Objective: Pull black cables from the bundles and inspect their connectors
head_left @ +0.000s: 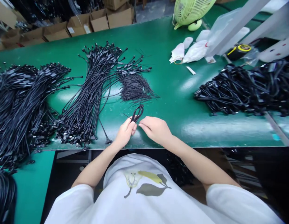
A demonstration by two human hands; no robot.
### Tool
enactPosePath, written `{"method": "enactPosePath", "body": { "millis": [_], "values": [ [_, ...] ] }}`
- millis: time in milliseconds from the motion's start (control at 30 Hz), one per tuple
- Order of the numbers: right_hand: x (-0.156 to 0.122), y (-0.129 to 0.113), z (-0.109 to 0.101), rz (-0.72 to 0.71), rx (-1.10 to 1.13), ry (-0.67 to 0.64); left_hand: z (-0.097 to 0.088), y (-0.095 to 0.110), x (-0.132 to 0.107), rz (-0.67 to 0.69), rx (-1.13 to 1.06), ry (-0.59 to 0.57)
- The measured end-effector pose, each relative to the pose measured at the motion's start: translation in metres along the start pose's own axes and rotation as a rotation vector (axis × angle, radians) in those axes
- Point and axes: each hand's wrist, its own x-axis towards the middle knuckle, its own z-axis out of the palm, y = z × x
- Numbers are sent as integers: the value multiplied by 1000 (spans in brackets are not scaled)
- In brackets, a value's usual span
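Note:
My left hand [126, 131] is closed around a small looped bundle of black cable [137, 112], held just above the front part of the green table. A thin black tie end sticks out to the left of the bundle. Close on the other side, my right hand [156, 128] pinches with thumb and forefinger at a thin dark strand by the bundle, apparently the tie's other end. Beyond my hands lies a heap of short black ties [136, 88]. To its left, long loose black cables [94, 84] with connectors on their ends are spread in a pile.
More loose cables [20, 102] cover the left side. On the right lies a heap of coiled black cables [247, 88]. A green fan [192, 11], white wrapped bundles [195, 51], a tape measure [239, 52] and a metal post [235, 28] stand at the back right. Cardboard boxes [79, 25] line the far edge.

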Motion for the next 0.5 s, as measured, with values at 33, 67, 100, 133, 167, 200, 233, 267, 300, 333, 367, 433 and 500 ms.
{"method": "enactPosePath", "body": {
  "millis": [33,67,100,133,167,200,233,267,300,333,367,433,500],
  "values": [
    [0,-2,-3,-100,-141,51,0,-2,0,57,150,41],
    [2,-3,-6,-218,-263,97,0,-4,0,116,294,84],
    [4,-3,-9,-349,-357,128,-1,-5,1,164,420,119],
    [7,-4,-12,-478,-419,139,-1,-6,1,189,522,146],
    [11,-4,-14,-586,-460,131,-1,-6,2,187,595,163],
    [14,-4,-16,-663,-488,99,-1,-6,3,161,638,166],
    [17,-4,-18,-708,-506,44,-1,-6,5,119,645,155],
    [20,-4,-20,-730,-509,-24,-1,-5,5,73,618,130],
    [22,-4,-21,-736,-492,-96,-2,-4,6,34,551,88],
    [23,-4,-24,-734,-456,-161,-2,-3,5,-5,453,40],
    [23,-5,-26,-733,-411,-213,-3,-2,4,-53,343,-4],
    [23,-7,-31,-734,-338,-266,-5,-2,0,-159,162,-37],
    [20,-10,-33,-724,-332,-277,-9,-4,-2,-247,60,-24]
  ]
}}
